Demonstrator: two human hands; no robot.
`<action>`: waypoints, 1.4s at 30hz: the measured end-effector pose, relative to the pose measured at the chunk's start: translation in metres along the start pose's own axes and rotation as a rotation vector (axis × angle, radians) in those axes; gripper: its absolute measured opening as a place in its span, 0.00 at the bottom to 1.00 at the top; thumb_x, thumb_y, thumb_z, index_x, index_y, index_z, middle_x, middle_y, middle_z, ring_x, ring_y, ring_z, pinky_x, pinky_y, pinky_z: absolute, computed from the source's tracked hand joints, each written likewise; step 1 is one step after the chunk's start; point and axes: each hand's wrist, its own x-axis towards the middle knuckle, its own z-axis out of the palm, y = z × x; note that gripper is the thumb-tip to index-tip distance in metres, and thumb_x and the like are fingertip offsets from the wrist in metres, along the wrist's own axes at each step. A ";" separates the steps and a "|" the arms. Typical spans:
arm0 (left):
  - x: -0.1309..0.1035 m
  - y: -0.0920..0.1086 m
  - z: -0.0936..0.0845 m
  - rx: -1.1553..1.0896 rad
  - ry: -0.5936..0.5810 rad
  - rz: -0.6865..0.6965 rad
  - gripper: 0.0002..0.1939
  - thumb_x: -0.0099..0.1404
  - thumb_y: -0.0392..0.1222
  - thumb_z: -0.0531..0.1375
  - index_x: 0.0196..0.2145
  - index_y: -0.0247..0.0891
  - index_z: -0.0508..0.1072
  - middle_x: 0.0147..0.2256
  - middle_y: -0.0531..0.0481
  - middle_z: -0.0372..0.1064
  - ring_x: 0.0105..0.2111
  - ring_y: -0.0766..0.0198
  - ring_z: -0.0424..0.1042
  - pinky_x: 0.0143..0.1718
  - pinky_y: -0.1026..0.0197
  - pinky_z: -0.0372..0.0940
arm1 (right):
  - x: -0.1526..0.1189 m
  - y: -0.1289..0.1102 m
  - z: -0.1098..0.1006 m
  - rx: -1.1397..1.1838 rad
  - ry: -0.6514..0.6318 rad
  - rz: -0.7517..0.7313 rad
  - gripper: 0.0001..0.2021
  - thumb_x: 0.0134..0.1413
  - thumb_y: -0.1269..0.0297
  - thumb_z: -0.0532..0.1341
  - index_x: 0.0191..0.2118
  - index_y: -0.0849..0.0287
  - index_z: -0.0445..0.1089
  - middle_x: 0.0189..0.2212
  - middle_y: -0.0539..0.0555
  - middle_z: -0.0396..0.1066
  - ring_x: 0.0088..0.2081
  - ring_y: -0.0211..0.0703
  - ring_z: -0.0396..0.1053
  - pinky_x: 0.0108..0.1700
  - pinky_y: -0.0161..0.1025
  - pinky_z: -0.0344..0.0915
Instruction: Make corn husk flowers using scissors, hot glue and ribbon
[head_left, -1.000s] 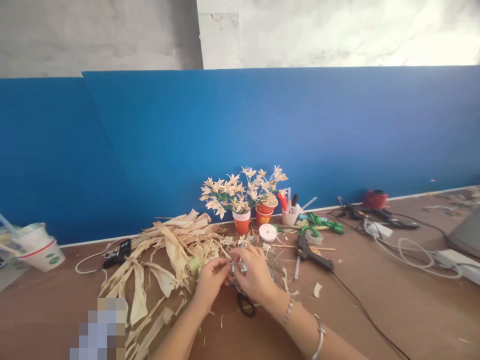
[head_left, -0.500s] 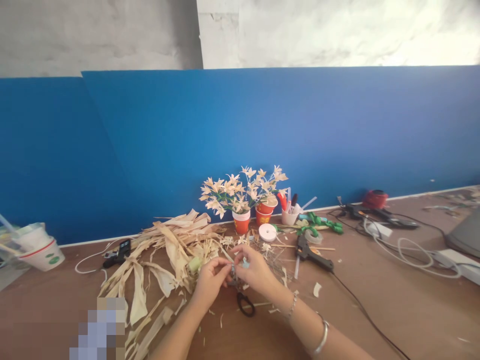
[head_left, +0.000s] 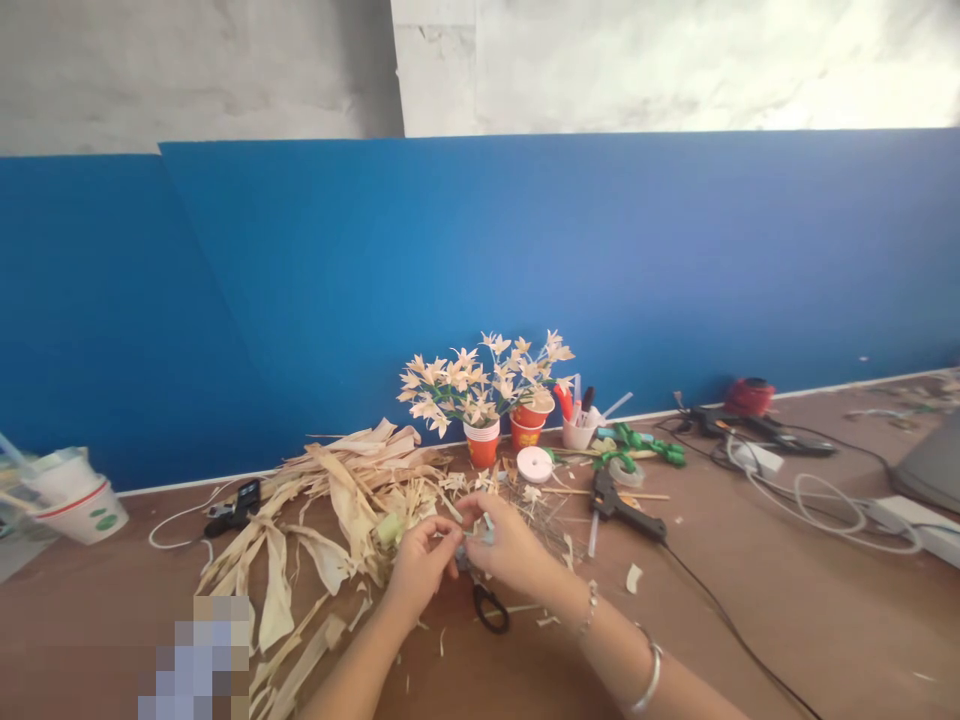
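Observation:
My left hand [head_left: 424, 560] and my right hand [head_left: 499, 540] meet over the table, fingertips pinched close together. What they hold between them is too small and hidden to name; a bit of pale blue shows at the right hand. Just below lie scissors with a black handle [head_left: 492, 608]. Dried husks [head_left: 349, 500] spread beside my left hand. Behind the hands, pale flowers [head_left: 465, 378] stand in a red and white cup [head_left: 481, 445]. A white tape roll [head_left: 535, 464] lies behind my right hand.
A black glue gun [head_left: 626, 508] with a trailing cord lies at the right, near green ribbon [head_left: 637, 445]. A white cup [head_left: 579, 430] holds pens. Cables [head_left: 825, 515] lie far right. Paper cups [head_left: 82, 505] stand far left. A blue partition [head_left: 480, 240] rises behind.
My right hand has shifted slightly, its fingers now closer to my left fingertips and lying flatter. My left hand has barely moved.

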 end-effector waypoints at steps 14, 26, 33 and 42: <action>0.005 0.004 -0.002 -0.067 0.090 0.053 0.12 0.48 0.45 0.63 0.28 0.34 0.73 0.16 0.53 0.67 0.15 0.69 0.62 0.16 0.67 0.54 | -0.001 -0.007 -0.004 -0.408 0.090 -0.203 0.16 0.41 0.78 0.55 0.39 0.56 0.65 0.29 0.50 0.69 0.35 0.42 0.64 0.43 0.40 0.51; 0.003 0.011 -0.004 -0.021 0.105 0.072 0.11 0.48 0.46 0.63 0.26 0.35 0.74 0.16 0.53 0.68 0.15 0.66 0.63 0.17 0.65 0.56 | 0.001 -0.009 -0.007 -0.257 0.046 -0.095 0.16 0.39 0.77 0.56 0.37 0.56 0.67 0.26 0.48 0.71 0.31 0.40 0.67 0.41 0.38 0.56; 0.002 0.005 -0.003 0.022 0.013 0.091 0.11 0.51 0.48 0.61 0.26 0.36 0.72 0.16 0.53 0.67 0.15 0.68 0.61 0.16 0.67 0.54 | 0.003 0.002 -0.014 0.126 -0.181 0.161 0.15 0.39 0.75 0.56 0.38 0.58 0.65 0.23 0.46 0.68 0.22 0.34 0.62 0.24 0.29 0.57; 0.003 0.001 -0.004 0.028 0.020 0.091 0.13 0.54 0.49 0.59 0.26 0.35 0.68 0.16 0.55 0.64 0.13 0.72 0.55 0.15 0.68 0.49 | -0.005 -0.015 -0.001 -0.480 0.014 -0.231 0.21 0.39 0.79 0.54 0.43 0.57 0.64 0.37 0.54 0.69 0.40 0.45 0.62 0.45 0.43 0.51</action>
